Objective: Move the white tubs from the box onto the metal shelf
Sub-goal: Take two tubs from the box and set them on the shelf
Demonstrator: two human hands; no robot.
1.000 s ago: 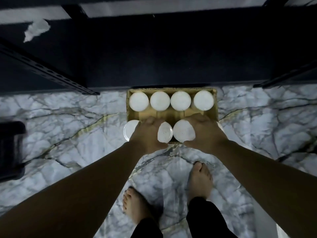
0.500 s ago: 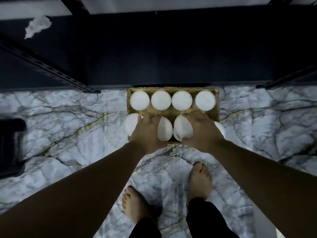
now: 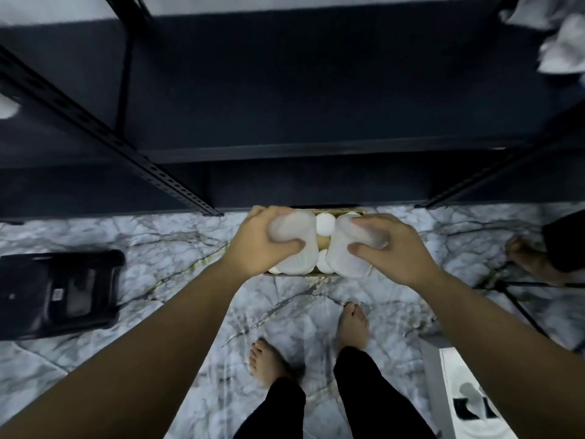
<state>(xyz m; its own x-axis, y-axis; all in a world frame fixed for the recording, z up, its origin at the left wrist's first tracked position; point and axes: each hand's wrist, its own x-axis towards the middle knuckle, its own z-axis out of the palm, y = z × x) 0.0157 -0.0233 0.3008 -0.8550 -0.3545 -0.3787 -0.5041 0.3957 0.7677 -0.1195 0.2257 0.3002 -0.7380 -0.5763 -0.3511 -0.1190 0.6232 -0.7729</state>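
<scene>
My left hand (image 3: 259, 240) grips one white tub (image 3: 299, 251) by its side, lifted above the cardboard box (image 3: 323, 240). My right hand (image 3: 392, 248) grips a second white tub (image 3: 343, 258) the same way, right beside the first. Both tubs are tilted, and they hide most of the box. More white tubs (image 3: 325, 224) show in the box between the two held ones. The dark metal shelf (image 3: 300, 90) stands directly behind the box, and its boards are bare in the middle.
The box sits on a marble-patterned floor (image 3: 158, 248). A black device (image 3: 58, 293) lies on the floor at the left. My bare feet (image 3: 353, 324) stand just behind the box. Another person's foot (image 3: 527, 258) and a tripod leg are at the right. White bags lie on the shelf's right end.
Both hands have lifted a tub each out of the box's near row and raised them toward the camera. The view has pulled back, showing more of the shelf.
</scene>
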